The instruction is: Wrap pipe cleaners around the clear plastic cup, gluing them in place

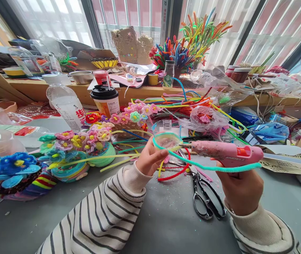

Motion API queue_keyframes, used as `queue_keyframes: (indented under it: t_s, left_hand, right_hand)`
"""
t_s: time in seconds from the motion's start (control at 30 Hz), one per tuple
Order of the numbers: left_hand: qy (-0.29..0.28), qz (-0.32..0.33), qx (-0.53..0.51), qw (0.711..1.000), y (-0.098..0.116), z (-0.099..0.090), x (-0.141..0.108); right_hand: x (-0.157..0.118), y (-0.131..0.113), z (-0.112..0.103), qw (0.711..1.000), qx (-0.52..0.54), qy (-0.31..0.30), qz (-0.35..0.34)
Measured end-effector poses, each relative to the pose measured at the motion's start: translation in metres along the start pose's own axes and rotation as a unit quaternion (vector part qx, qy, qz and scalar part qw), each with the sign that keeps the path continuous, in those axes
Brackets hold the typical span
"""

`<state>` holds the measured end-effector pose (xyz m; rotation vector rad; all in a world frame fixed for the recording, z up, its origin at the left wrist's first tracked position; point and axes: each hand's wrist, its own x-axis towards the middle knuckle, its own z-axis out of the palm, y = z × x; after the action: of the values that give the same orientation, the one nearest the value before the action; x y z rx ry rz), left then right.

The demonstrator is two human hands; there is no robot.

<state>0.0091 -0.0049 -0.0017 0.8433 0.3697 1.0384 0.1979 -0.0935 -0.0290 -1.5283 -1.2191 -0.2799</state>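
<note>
My left hand (151, 158) grips a clear plastic cup (172, 127) with its thumb and fingers. Around the near end of the cup runs a turquoise pipe cleaner (206, 167), with a yellow one beside it. The loose turquoise length stretches to the right, passing in front of a pink hot glue gun (227, 151). My right hand (242, 188) is closed round the glue gun's handle; its nozzle points left at the cup's edge, and whether it touches cannot be made out. Below the gun, black-handled scissors (206, 201) lie on the grey table.
Pipe-cleaner flower pots (69, 165) crowd the left side. Behind them stand a water bottle (65, 106) and a lidded drink cup (105, 100). A heap of loose pipe cleaners (182, 102) lies at the back. A cluttered wooden ledge (137, 92) runs below the window.
</note>
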Motion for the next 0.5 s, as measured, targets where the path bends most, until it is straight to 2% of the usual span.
queue_keyframes:
  t_s: [0.17,0.33,0.5]
  left_hand:
    - [0.006,-0.007,-0.003,1.000,-0.0001,-0.0002,0.0002]
    - [0.007,-0.009,0.006,1.000,0.0003,0.0002,-0.0005]
    - [0.008,-0.011,-0.002,1.000,0.0003,0.0001,-0.0009]
  right_hand:
    - [-0.0006,0.0023,-0.0001,1.000,-0.007,0.013,-0.013]
    - [-0.0004,0.0028,-0.0001,1.000,0.012,-0.014,0.002]
    - [-0.0013,0.0078,0.0015,1.000,0.013,-0.007,-0.001]
